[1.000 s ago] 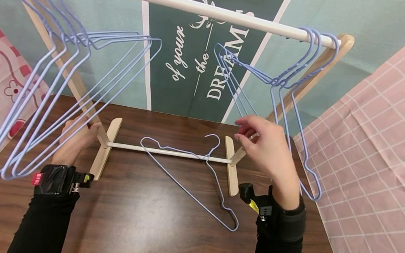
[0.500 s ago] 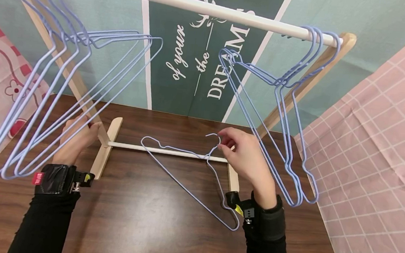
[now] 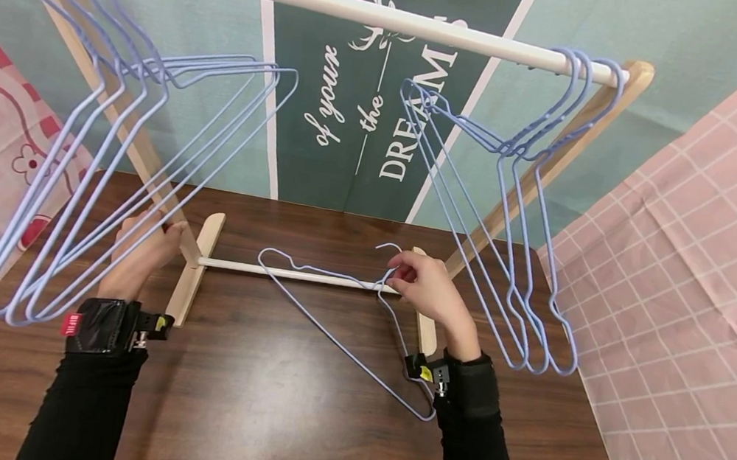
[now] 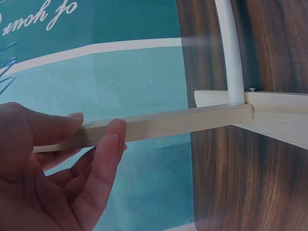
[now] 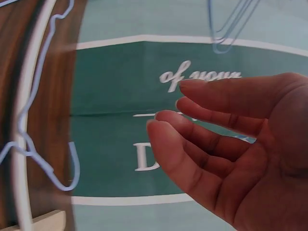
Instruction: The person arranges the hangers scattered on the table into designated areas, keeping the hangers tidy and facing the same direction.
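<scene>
My left hand [image 3: 148, 246] grips the wooden post [image 4: 183, 122] of a clothes rack, thumb on one side and fingers on the other. A loose blue wire hanger [image 3: 337, 344] lies at the rack's base, over the white lower bar [image 3: 324, 277], its hook pointing away. In the head view, my right hand [image 3: 429, 288] is beside the hanger's neck. The right wrist view shows its fingers [image 5: 168, 149] loosely bent and apart from the thumb, with nothing between them. There the hanger's hook [image 5: 62, 186] appears off to the left, clear of the fingertips.
Several blue hangers [image 3: 287, 70] hang at the left end of the white top rail [image 3: 363, 12]. Three more hangers [image 3: 509, 151] hang at the right end, above my right arm. A green lettered cloth [image 3: 320, 173] backs the brown table [image 3: 224, 416]; pink cloths flank it.
My right hand has moved left and down from the hanging hangers on the right to the loose hanger's neck. Those hangers have swung slightly. My left hand stays on the post.
</scene>
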### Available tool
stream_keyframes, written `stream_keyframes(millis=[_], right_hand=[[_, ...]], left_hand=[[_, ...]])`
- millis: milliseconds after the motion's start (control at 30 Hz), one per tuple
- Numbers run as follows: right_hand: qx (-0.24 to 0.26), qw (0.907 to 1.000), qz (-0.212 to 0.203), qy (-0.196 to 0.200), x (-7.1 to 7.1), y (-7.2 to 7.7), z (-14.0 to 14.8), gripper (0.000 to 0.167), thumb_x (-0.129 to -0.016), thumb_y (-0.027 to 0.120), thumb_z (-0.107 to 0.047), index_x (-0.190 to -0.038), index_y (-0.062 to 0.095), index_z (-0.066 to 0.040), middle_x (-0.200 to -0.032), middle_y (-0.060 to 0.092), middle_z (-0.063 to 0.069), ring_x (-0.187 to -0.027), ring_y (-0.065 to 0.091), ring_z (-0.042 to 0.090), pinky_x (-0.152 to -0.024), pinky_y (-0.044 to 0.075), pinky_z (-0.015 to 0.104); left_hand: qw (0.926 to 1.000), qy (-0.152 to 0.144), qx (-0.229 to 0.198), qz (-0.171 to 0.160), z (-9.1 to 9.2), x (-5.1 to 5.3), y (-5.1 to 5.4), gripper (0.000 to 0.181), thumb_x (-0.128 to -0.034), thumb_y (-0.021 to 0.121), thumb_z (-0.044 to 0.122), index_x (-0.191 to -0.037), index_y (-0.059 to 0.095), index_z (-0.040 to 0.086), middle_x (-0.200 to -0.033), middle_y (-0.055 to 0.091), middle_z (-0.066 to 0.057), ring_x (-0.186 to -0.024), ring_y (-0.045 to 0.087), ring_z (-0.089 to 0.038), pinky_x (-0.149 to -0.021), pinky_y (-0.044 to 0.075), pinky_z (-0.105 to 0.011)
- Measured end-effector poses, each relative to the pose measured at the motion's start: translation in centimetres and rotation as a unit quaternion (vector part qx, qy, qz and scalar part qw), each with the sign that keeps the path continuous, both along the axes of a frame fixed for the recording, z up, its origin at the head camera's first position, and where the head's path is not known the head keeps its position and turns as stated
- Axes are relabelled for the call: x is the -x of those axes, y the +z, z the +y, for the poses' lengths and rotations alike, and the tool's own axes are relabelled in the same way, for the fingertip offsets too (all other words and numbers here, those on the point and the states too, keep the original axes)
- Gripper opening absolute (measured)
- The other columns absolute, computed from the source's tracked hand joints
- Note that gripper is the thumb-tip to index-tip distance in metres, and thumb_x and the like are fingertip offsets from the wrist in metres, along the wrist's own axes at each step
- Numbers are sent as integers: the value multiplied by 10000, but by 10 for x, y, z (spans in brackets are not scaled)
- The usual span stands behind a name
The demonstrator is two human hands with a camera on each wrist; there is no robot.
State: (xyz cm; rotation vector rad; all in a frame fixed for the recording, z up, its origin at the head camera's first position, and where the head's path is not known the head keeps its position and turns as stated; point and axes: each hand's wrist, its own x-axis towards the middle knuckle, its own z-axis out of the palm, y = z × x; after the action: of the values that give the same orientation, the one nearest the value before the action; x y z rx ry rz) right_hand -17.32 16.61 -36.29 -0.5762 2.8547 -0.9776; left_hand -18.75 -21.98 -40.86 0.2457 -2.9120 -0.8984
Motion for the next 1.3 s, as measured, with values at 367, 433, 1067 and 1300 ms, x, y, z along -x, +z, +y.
stream_keyframes(millis=[367,433,1067,1300], right_hand=[[439,9959,-752,-230,25,-49,9,148,-780,541,74,-916,597,90,-730,584,102,-610,600,240,-547,489,265],[498,9946,-868,-280,28,-57,10,143,-775,557,77,-912,592,102,-728,578,106,-624,602,281,-544,483,261],[-438,9954,-672,-517,36,-94,14,158,-701,685,11,-834,610,52,-704,605,62,-668,554,178,-628,433,271],[-480,9942,-802,-525,36,-101,14,139,-693,619,25,-831,616,38,-670,599,48,-629,533,143,-614,423,260]], left_hand=[[9997,101,-36,-200,2,1,1,383,-957,387,331,-978,512,-30,-815,564,-238,-676,528,-379,-528,387,-404],[9997,95,-31,-223,2,1,1,385,-957,384,335,-985,505,-30,-831,562,-245,-710,529,-400,-544,389,-418],[9996,184,-14,-214,2,1,2,370,-954,397,327,-959,516,-24,-818,569,-238,-679,534,-381,-522,391,-399],[9999,87,-41,-113,2,0,2,354,-958,406,312,-936,509,-27,-781,568,-227,-620,514,-342,-516,376,-392]])
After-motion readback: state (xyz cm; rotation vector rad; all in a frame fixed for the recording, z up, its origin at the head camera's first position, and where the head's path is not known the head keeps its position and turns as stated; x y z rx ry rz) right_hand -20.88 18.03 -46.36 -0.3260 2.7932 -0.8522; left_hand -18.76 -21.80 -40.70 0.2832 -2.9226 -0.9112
